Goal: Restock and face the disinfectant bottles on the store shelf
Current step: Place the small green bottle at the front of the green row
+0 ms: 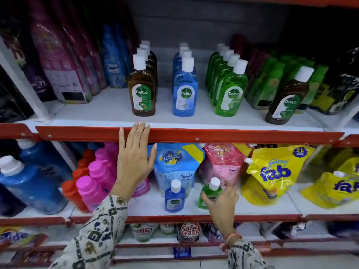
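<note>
Below the red shelf lip, picking up stock: right hand with grip closed around small green bottle, just beside small blue bottle; left hand flat, fingers spread, holding nothing. Next, probably, lifting above that lip to the green row, label forward.

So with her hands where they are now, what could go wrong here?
The right hand grips the small green bottle near its base; lifting it could knock the small blue bottle beside it. A lone brown bottle stands at the shelf edge, apart from the brown row, and could get nudged off.
</note>
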Motion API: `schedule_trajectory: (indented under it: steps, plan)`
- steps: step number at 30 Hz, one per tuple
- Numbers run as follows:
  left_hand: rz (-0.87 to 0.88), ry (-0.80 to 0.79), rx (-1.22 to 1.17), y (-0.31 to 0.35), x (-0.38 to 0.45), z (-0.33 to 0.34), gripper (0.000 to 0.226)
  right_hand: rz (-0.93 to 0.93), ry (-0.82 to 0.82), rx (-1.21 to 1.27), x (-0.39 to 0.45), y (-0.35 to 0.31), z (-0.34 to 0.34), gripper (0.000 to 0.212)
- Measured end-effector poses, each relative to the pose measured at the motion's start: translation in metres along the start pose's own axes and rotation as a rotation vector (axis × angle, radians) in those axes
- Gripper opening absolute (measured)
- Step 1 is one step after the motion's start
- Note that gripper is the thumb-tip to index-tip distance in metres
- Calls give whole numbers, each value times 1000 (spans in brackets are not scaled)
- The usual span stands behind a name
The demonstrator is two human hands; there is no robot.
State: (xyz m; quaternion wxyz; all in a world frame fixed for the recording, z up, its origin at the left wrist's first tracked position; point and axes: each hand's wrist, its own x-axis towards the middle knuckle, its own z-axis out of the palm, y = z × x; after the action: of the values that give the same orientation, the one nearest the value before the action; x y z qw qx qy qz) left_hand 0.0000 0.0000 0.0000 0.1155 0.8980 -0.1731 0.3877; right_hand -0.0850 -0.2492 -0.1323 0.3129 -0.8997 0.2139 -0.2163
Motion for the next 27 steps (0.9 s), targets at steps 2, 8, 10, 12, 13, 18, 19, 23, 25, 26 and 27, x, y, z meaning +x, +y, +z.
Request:
schedule_trajectory:
  steps: [2, 8, 10, 12, 13, 18, 19, 23, 25, 26, 27]
  plan:
    - [-1, 20, -18, 0, 2, 0, 54, 161, -46, 99, -2, -2, 4, 92]
    - [6, 61, -28, 3, 0, 5, 55, 317, 8, 240, -7, -9, 15, 77]
    - [5, 57, -18, 2, -1, 6, 55, 297, 39, 249, -8, -6, 14, 74]
    - [12, 48, -10, 1, -1, 6, 56, 260, 59, 259, -9, -6, 8, 75]
    - [15, 41, -2, 0, -1, 7, 57, 236, 65, 261, -8, -7, 3, 75]
    - [13, 34, 7, 0, 0, 6, 58, 112, 66, 339, 8, -31, -41, 80]
    - [11, 33, 13, -1, 1, 6, 58, 76, 78, 369, 12, -39, -53, 82]
    - [25, 33, 35, -4, 1, 4, 59, -43, 124, 472, 35, -77, -105, 88]
    - [20, 19, 47, -6, 1, 5, 60, -107, 156, 503, 49, -97, -131, 87]
    - [14, 7, 50, -6, 3, 5, 60, -142, 174, 515, 57, -107, -143, 87]
    - [8, -2, 51, -7, 5, 5, 60, -170, 189, 535, 65, -117, -153, 86]
